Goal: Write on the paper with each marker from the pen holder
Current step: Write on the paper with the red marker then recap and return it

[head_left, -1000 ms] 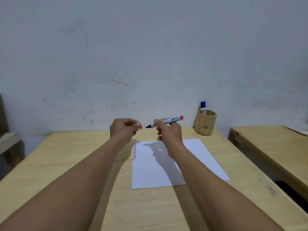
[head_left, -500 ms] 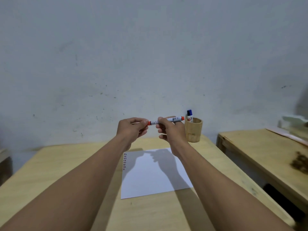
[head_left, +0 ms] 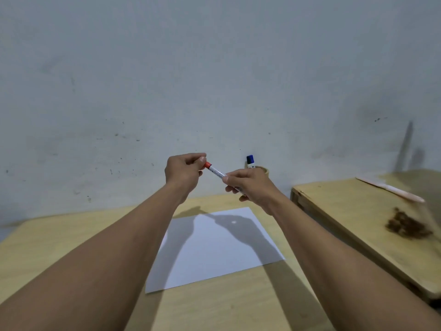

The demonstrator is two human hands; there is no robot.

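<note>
Above the white paper (head_left: 214, 249) I hold a red-capped white marker (head_left: 216, 171) between both hands. My right hand (head_left: 253, 186) grips its barrel. My left hand (head_left: 185, 172) pinches the red cap end, and the cap sits on the marker. The marker slants up to the left. Behind my right hand stands the bamboo pen holder (head_left: 265, 170), mostly hidden, with a blue-capped marker (head_left: 250, 161) sticking out of it. My left forearm hides the paper's left edge.
The paper lies on a light wooden table (head_left: 71, 244) set against a grey wall. A second wooden table (head_left: 353, 211) stands to the right, carrying a brown stain (head_left: 405, 226) and a pale flat strip (head_left: 393, 190).
One second ago the marker was uncapped, with the cap in my left hand. The cap is now on the tip. The marker has tilted up to the left, and the camera has tipped upward.
</note>
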